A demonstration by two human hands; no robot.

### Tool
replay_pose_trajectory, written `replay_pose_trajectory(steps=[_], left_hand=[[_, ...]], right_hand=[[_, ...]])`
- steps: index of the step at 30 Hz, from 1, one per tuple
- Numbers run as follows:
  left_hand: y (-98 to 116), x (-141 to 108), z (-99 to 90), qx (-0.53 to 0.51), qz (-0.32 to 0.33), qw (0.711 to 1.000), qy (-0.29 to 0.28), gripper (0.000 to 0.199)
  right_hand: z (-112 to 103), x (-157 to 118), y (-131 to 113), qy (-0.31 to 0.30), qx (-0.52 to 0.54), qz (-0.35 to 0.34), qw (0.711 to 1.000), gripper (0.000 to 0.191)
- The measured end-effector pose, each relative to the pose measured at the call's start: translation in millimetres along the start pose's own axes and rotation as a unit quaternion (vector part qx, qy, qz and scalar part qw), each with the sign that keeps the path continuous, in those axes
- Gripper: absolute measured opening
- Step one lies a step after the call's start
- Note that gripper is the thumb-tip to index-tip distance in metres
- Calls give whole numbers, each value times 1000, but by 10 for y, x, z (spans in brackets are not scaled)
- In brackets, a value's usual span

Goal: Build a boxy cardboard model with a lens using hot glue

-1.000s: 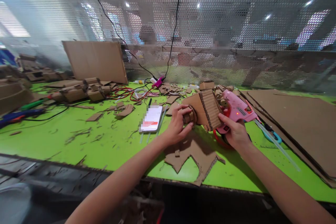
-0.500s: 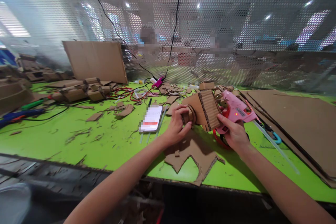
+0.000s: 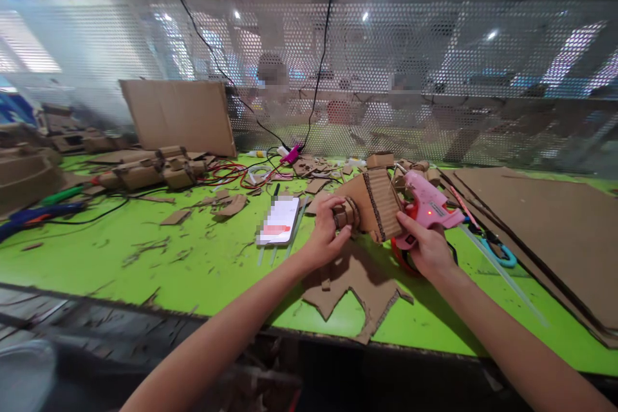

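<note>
My left hand (image 3: pixel 324 236) is closed around the round, ringed end of a boxy cardboard piece (image 3: pixel 363 203), which it keeps tilted above the table. A pink hot glue gun (image 3: pixel 429 201) with a lit red light is in my right hand (image 3: pixel 433 251). Its nozzle points up and left, just behind the piece's right side. My right thumb and fingertips reach the lower right edge of the cardboard. Part of the glue gun's grip is hidden by my right hand. Below both hands lies a jagged cardboard offcut (image 3: pixel 355 290).
A phone (image 3: pixel 279 220) lies left of my hands, over clear glue sticks. Cyan-handled scissors (image 3: pixel 499 252) and large cardboard sheets (image 3: pixel 541 225) are on the right. Cardboard scraps, cables and a blue glue gun (image 3: pixel 41 214) spread leftward. A perforated metal screen (image 3: pixel 367 84) stands behind.
The glue gun and my right hand have shifted slightly left. The cardboard piece stays in my left hand, nearly in place. The whole view has tipped a little.
</note>
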State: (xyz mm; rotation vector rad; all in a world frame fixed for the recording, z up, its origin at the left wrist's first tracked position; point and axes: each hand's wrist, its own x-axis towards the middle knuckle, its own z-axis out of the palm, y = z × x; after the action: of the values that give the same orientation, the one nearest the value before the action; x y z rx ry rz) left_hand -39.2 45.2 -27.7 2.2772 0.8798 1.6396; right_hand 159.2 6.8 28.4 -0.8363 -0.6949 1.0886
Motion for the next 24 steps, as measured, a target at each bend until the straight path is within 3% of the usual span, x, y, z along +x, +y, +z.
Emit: replay_pose_trajectory(steps=[3, 6, 13, 24], left_hand=[[-66, -21, -9, -10, -45, 998, -53, 57], [-102, -31, -25, -1, -51, 994, -93, 62], [-97, 21, -54, 100, -16, 990, -102, 48], [109, 111, -149, 174, -72, 967, -173, 43]], right_hand=[[-25, 29, 23, -8, -20, 19, 1000, 45], [-55, 56, 54, -17, -36, 29, 999, 43], [-77, 53, 78, -36, -46, -2, 998, 44], [-58, 65, 92, -21, -31, 5, 999, 45]])
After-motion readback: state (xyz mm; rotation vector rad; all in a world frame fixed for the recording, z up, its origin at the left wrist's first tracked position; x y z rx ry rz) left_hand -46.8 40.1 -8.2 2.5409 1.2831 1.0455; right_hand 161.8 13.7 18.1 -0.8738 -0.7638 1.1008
